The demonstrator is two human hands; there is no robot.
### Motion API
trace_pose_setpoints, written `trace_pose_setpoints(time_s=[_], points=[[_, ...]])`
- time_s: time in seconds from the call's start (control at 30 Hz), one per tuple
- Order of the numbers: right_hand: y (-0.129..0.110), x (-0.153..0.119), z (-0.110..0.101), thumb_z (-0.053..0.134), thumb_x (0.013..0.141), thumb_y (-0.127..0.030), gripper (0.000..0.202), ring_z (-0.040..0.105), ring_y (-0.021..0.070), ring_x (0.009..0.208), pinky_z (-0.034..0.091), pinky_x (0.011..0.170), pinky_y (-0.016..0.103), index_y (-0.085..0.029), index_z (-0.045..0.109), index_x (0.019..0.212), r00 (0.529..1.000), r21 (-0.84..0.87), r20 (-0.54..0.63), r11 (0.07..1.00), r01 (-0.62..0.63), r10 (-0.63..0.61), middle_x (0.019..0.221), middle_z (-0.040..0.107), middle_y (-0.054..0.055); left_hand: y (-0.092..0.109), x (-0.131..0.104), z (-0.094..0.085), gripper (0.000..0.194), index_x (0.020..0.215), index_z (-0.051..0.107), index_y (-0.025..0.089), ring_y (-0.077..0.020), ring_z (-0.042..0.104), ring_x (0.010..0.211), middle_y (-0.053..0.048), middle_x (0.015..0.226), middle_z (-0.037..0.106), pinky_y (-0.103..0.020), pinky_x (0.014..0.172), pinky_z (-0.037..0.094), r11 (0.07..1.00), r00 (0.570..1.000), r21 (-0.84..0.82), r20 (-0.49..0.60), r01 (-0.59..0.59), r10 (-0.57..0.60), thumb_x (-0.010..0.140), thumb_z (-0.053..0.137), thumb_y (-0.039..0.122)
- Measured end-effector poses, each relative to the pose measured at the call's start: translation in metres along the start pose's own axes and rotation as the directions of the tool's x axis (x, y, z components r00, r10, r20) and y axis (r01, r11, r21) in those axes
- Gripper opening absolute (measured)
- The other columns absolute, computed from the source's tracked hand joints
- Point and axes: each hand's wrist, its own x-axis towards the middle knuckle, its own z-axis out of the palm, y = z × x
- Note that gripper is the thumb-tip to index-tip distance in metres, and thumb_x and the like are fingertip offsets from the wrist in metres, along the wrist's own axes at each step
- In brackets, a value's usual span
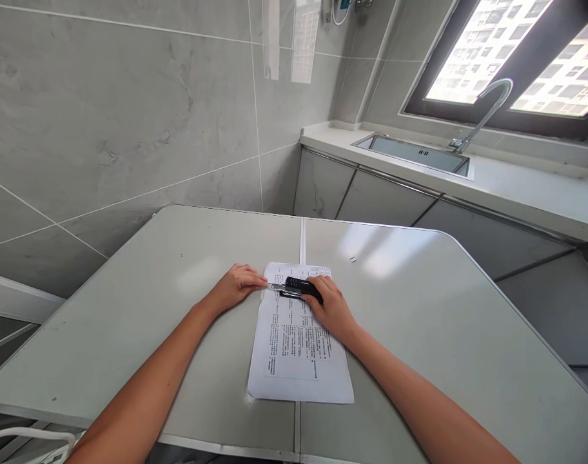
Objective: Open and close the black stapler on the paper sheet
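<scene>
Printed paper sheets (301, 348) lie on the pale folding table (395, 322), across its centre seam. Over their upper part is a black stapler (298, 285), with a metal piece sticking out of its left end. My right hand (330, 306) is wrapped round the stapler's right end. At that metal piece, by the left edge of the paper, are the pinched fingers of my left hand (240, 285); whether they grip the metal piece or the paper edge is too small to tell.
Two tiny staple-like bits (352, 259) lie on the table right of the paper. Behind it stand a grey tiled wall (129, 116) and a white counter (516, 187) with a sink (414, 153) and tap (487, 113). A white cable (28, 433) is at the lower left.
</scene>
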Motion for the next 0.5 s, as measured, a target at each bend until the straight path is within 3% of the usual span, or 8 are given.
trace_pose_setpoints(time_s=[0.1,0.23,0.3,0.4,0.5], points=[[-0.001,-0.001,-0.002,0.06,0.099,-0.025,0.015,0.056,0.0268,0.098,0.049,0.085,0.043,-0.025,0.061,0.113,0.998,0.076,-0.032,0.995,0.058,-0.056,0.102,0.067,0.006,0.009,0.002,0.003,0.017,0.097,0.078,0.027,-0.0207,0.069,0.097,-0.003,0.099,0.079,-0.043,0.1,0.046,1.0,1.0,-0.006,0.003,-0.018,0.018,0.099,0.062,0.031],[-0.009,-0.005,-0.005,0.064,0.097,-0.025,0.017,0.055,0.0257,0.095,0.05,0.083,0.042,-0.026,0.062,0.114,0.99,0.177,-0.054,0.975,0.137,-0.129,0.099,0.067,0.005,0.036,0.006,0.017,0.011,0.106,0.068,0.026,-0.021,0.065,0.102,-0.001,0.106,0.075,-0.04,0.098,0.047,0.996,0.997,-0.065,-0.048,0.065,-0.068,0.095,0.065,0.025],[-0.013,-0.007,-0.004,0.065,0.096,-0.025,0.018,0.055,0.0253,0.093,0.05,0.082,0.042,-0.026,0.062,0.114,0.986,0.194,-0.037,0.966,0.169,-0.165,0.097,0.067,0.005,0.045,0.008,0.022,0.014,0.105,0.064,0.025,-0.0198,0.064,0.099,0.0,0.105,0.073,-0.039,0.097,0.047,0.996,1.0,-0.083,-0.015,0.025,-0.027,0.094,0.061,0.017],[-0.017,-0.009,-0.001,0.065,0.096,-0.026,0.017,0.055,0.0253,0.093,0.05,0.081,0.042,-0.027,0.063,0.113,0.982,0.188,-0.04,0.964,0.188,-0.183,0.097,0.067,0.005,0.048,0.008,0.024,0.018,0.102,0.062,0.025,-0.0184,0.062,0.094,0.0,0.101,0.071,-0.038,0.094,0.046,0.992,0.999,-0.124,0.008,-0.032,0.034,0.094,0.057,0.009],[-0.021,-0.009,0.003,0.064,0.097,-0.027,0.02,0.055,0.0256,0.094,0.05,0.081,0.042,-0.026,0.062,0.116,0.987,0.184,-0.064,0.971,0.155,-0.146,0.097,0.067,0.006,0.045,0.009,0.021,0.012,0.097,0.06,0.024,-0.0199,0.059,0.097,-0.002,0.103,0.069,-0.037,0.092,0.047,0.981,0.998,-0.194,-0.059,-0.001,-0.01,0.093,0.061,0.013]])
